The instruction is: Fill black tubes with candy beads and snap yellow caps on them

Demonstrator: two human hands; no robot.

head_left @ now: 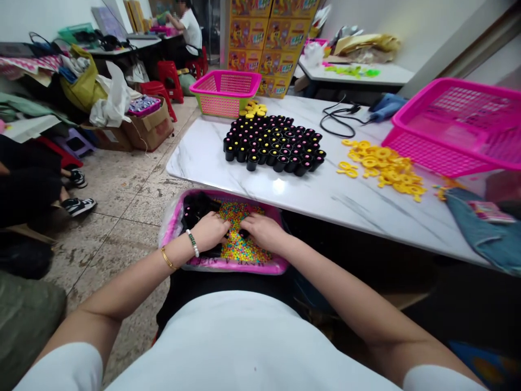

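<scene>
A pink-rimmed tray lies in front of my body, below the table edge, with a clear plastic bag around its left side. Small multicoloured balls fill its right part, and black cups are heaped in its left part. My left hand is over the border between cups and balls, its fingers curled; what they hold is hidden. Over the balls, my right hand has its fingers closed round a small black cup, mostly covered by the hand.
On the marble-patterned table stand many black cups with pink or yellow ball inside. Yellow plastic pieces, pink baskets, a black cable and a blue tool are there too. Another person sits far back.
</scene>
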